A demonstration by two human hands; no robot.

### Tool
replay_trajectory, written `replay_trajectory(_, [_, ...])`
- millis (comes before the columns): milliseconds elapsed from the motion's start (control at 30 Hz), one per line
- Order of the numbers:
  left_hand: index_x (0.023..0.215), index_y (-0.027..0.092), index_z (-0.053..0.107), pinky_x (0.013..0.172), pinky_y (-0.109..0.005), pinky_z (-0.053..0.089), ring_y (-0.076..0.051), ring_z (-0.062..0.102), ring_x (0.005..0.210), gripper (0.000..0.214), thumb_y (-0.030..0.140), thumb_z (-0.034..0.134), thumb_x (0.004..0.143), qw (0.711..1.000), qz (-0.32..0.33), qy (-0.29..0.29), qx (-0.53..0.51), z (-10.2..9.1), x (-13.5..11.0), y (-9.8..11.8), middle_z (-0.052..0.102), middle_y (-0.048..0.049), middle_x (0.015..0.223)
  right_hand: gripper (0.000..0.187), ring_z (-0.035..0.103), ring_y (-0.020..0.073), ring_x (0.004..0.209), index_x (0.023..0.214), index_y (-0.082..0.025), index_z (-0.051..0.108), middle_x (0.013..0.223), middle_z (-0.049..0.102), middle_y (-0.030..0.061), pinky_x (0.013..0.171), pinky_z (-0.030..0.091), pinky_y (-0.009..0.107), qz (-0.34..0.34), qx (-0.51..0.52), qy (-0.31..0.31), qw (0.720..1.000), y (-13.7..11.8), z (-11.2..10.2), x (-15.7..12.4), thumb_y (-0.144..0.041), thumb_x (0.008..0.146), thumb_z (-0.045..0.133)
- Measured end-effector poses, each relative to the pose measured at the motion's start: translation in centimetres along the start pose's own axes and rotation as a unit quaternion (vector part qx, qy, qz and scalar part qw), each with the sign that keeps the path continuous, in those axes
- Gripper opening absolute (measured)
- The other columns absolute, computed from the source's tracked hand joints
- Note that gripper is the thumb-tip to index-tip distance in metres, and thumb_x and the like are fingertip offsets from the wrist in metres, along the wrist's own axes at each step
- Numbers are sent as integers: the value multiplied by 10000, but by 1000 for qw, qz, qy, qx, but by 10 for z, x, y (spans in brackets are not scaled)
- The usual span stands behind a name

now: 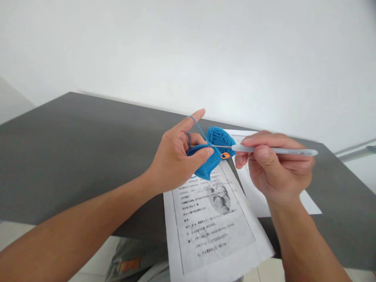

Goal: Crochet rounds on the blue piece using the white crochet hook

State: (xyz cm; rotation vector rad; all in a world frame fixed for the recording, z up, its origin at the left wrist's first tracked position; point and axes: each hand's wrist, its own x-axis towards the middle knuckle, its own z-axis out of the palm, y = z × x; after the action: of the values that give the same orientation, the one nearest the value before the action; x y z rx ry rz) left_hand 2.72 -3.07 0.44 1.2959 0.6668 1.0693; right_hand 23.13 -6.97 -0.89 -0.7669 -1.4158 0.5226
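Note:
A small blue crocheted piece [207, 167] is pinched between the thumb and fingers of my left hand [182, 154]. Blue yarn loops over that hand's raised index finger and runs down to the work. My right hand [277, 164] is closed around a crochet hook [282, 150] with a pale, translucent handle. Its thin metal shaft points left and meets the top edge of the blue piece; the tip is hard to make out. An orange stitch marker [225, 156] hangs at the piece's right side. Just behind sits a ball of blue yarn [219, 135].
A printed sheet [211, 235] with text and a grey picture lies under the hands and hangs over the near edge of the dark table [88, 156]. Another white sheet [305, 205] lies to its right. A white wall [188, 58] stands behind the table.

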Motion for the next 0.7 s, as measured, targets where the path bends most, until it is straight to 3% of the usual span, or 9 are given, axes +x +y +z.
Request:
replay_trajectory(433, [1651, 97, 441, 462, -181, 390, -73, 494, 532, 910, 98, 761, 799, 997, 33, 20, 61, 0, 2, -4, 676, 43, 717, 162, 687, 189, 595, 1072, -315, 865, 849, 803, 32, 533, 543, 387, -76, -85, -11, 993, 1, 2, -4, -234, 977, 762])
replay_trajectory(700, [1615, 107, 489, 483, -200, 399, -71, 462, 517, 845, 100, 729, 805, 993, 66, 34, 95, -1, 7, -11, 635, 65, 687, 303, 751, 207, 710, 1154, -266, 844, 844, 828, 38, 612, 609, 382, -199, -182, -64, 961, -2, 1, 2, -84, 924, 768])
